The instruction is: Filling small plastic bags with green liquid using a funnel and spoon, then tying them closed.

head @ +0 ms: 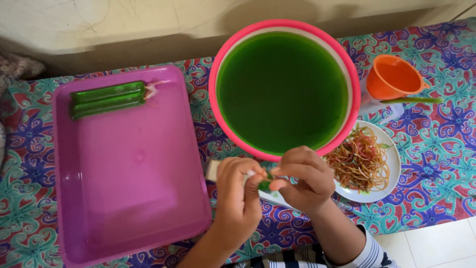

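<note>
My left hand point(238, 196) and my right hand point(303, 177) meet just below the pink basin point(214, 74), which is full of green liquid. Together they pinch the top of a small clear plastic bag filled with green liquid point(266, 185); most of the bag is hidden behind my fingers. A pale strip, likely an edge of plastic, shows beside my left hand. On the purple tray point(129, 198) to the left, three long sealed green tubes point(108, 99) lie side by side at its far end.
An orange funnel point(394, 77) stands on a white cup at the right, with a green stick beside it. A white plate point(392, 161) holds a heap of coloured rubber bands. A patterned cloth covers the table; white floor tiles show at bottom right.
</note>
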